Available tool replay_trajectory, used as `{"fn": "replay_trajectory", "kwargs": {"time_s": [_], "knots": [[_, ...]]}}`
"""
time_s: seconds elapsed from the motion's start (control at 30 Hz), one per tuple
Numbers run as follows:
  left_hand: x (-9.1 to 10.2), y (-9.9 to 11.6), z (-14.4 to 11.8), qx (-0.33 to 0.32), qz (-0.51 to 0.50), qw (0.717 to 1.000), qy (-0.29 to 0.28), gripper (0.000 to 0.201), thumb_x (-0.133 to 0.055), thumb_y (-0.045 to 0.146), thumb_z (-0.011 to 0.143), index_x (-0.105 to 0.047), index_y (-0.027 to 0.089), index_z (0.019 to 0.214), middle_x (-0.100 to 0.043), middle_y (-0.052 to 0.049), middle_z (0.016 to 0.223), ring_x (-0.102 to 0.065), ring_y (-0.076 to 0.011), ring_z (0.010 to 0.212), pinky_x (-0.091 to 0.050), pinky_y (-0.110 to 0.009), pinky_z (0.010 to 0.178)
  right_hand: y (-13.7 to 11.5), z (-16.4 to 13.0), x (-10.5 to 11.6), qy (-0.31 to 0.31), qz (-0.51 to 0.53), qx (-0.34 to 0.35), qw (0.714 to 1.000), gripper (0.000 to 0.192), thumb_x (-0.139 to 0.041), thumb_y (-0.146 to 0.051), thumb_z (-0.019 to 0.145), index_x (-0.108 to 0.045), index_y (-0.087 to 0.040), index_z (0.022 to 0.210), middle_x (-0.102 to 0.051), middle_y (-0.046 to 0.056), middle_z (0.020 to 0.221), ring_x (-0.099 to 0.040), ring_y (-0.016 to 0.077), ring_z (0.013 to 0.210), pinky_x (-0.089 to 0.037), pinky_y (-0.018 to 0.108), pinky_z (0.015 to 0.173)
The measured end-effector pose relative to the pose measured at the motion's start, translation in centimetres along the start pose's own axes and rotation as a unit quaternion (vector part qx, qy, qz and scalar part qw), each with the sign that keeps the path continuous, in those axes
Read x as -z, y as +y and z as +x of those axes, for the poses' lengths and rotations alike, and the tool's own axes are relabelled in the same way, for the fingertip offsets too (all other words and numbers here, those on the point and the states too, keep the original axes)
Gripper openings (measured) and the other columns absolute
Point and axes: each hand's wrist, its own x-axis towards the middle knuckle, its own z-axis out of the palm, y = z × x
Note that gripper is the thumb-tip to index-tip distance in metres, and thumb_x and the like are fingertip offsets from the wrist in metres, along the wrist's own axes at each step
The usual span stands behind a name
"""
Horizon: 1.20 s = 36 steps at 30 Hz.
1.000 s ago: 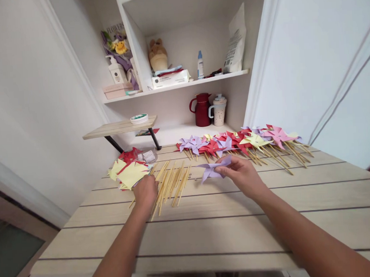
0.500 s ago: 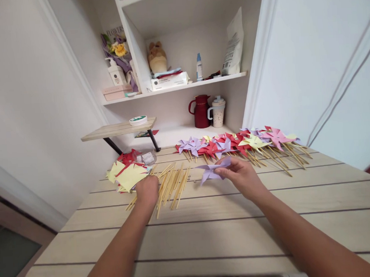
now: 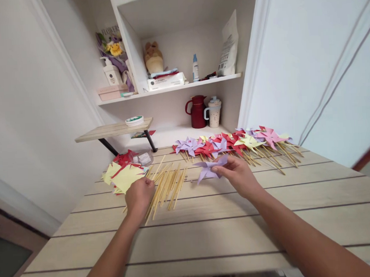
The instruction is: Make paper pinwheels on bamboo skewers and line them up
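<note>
The right hand (image 3: 238,175) pinches a purple paper pinwheel head (image 3: 207,169) between thumb and fingertips, holding it just above the table at about 12 o'clock from the person. The left hand (image 3: 139,196) lies knuckles-up on the near end of a loose spread of bamboo sticks (image 3: 167,184) at 11 o'clock; its fingers curl down onto the sticks, but whether they grip one cannot be told from this angle.

Just past the left hand, at 10 o'clock, sits a stack of yellow and red cut paper squares (image 3: 122,175), with a small clear plastic bag (image 3: 144,158) behind it. Beyond the right hand, from 12 to 2 o'clock, a row of finished pinwheels (image 3: 235,142) in purple, red, yellow and pink lies on sticks across the far edge.

The table (image 3: 208,232) is pale wood with dark grooves running left to right. Behind it, a white alcove holds a red jug (image 3: 197,111) and a speckled mug (image 3: 214,111) at 12 o'clock; the shelf (image 3: 200,80) above carries a plush toy, bottles and a paper bag. A small wooden riser (image 3: 114,129) stands at 11 o'clock. White walls close both sides.
</note>
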Motion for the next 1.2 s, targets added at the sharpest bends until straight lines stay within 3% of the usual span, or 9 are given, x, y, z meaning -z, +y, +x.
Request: {"fn": "replay_trajectory", "kwargs": {"time_s": [0.07,0.13,0.27,0.47,0.57,0.67,0.77,0.87,1.2], "knots": [[0.1,0.3,-1.4,0.007,-0.194,0.979,-0.063,0.033,-0.053,0.043,0.082,-0.067,0.017,0.067,-0.059,-0.002,0.059,-0.054,-0.0182,0.056,-0.032,-0.027,0.054,-0.1,0.1,0.0,0.031,0.025,-0.010,0.999,0.020,-0.080,-0.037,0.074,-0.069,-0.020,0.074,-0.065,-0.001,0.065,-0.055,0.0145,0.061,-0.043,0.028,0.057],[0.0,0.6,-3.1,0.021,-0.323,0.930,-0.172,0.036,-0.057,0.051,0.074,-0.061,0.018,0.061,-0.044,0.003,0.050,-0.039,-0.0135,0.049,-0.025,-0.026,0.051,-0.1,0.2,0.1,0.051,0.066,-0.018,0.996,0.019,-0.082,-0.035,0.073,-0.070,-0.020,0.075,-0.065,-0.001,0.065,-0.055,0.0136,0.060,-0.043,0.027,0.056],[-0.5,0.6,-5.6,-0.016,-0.341,0.908,-0.244,0.037,-0.060,0.053,0.062,-0.047,0.021,0.052,-0.037,0.005,0.053,-0.032,-0.0121,0.055,-0.023,-0.026,0.055,-0.2,0.8,0.5,0.080,0.173,-0.014,0.982,0.018,-0.085,-0.031,0.069,-0.072,-0.022,0.078,-0.067,-0.002,0.068,-0.055,0.0116,0.059,-0.043,0.025,0.054],[-1.2,1.2,-7.0,-0.048,-0.176,0.964,-0.193,0.037,-0.049,0.047,0.073,-0.035,0.023,0.047,-0.034,0.003,0.051,-0.031,-0.0139,0.054,-0.021,-0.029,0.056,-0.4,1.5,1.1,0.128,0.242,-0.011,0.962,0.023,-0.089,-0.027,0.063,-0.075,-0.022,0.081,-0.071,-0.002,0.070,-0.057,0.0109,0.058,-0.043,0.023,0.053],[-1.4,2.0,-7.5,-0.053,-0.159,0.974,-0.154,0.037,-0.050,0.044,0.074,-0.035,0.022,0.047,-0.037,0.002,0.050,-0.033,-0.0144,0.054,-0.022,-0.029,0.057,-0.6,1.5,0.9,0.129,0.263,-0.013,0.956,0.025,-0.090,-0.025,0.062,-0.076,-0.022,0.082,-0.073,-0.002,0.074,-0.060,0.0112,0.061,-0.047,0.024,0.056],[-1.4,2.7,-7.6,-0.028,-0.251,0.956,-0.149,0.038,-0.053,0.050,0.074,-0.046,0.021,0.049,-0.038,0.003,0.052,-0.034,-0.0143,0.055,-0.025,-0.028,0.057,-0.5,1.4,0.4,0.127,0.319,-0.036,0.939,0.025,-0.090,-0.023,0.062,-0.076,-0.022,0.083,-0.076,-0.001,0.081,-0.065,0.0117,0.068,-0.052,0.024,0.064],[-1.1,3.5,-7.2,0.001,-0.377,0.912,-0.164,0.040,-0.058,0.058,0.072,-0.064,0.020,0.063,-0.041,0.004,0.055,-0.035,-0.0140,0.056,-0.027,-0.027,0.056,-0.1,1.2,-0.4,0.107,0.383,-0.098,0.912,0.024,-0.090,-0.022,0.063,-0.075,-0.021,0.082,-0.076,-0.002,0.081,-0.066,0.0119,0.070,-0.055,0.025,0.069],[-0.8,4.8,-6.8,-0.002,-0.432,0.887,-0.161,0.040,-0.061,0.058,0.071,-0.068,0.019,0.067,-0.045,0.003,0.057,-0.037,-0.0140,0.057,-0.030,-0.027,0.058,0.3,1.1,-1.2,0.084,0.425,-0.149,0.889,0.024,-0.090,-0.021,0.063,-0.073,-0.018,0.080,-0.075,-0.002,0.076,-0.065,0.0114,0.065,-0.057,0.025,0.066],[-3.3,9.7,-7.2,-0.093,-0.343,0.912,-0.204,0.041,-0.051,0.052,0.076,-0.063,0.018,0.056,-0.040,0.003,0.050,-0.039,-0.0148,0.053,-0.024,-0.029,0.056,0.2,1.2,-0.8,0.103,0.518,-0.160,0.834,0.022,-0.088,-0.020,0.069,-0.068,-0.019,0.078,-0.072,-0.005,0.070,-0.066,0.0130,0.064,-0.061,0.041,0.083]]}}
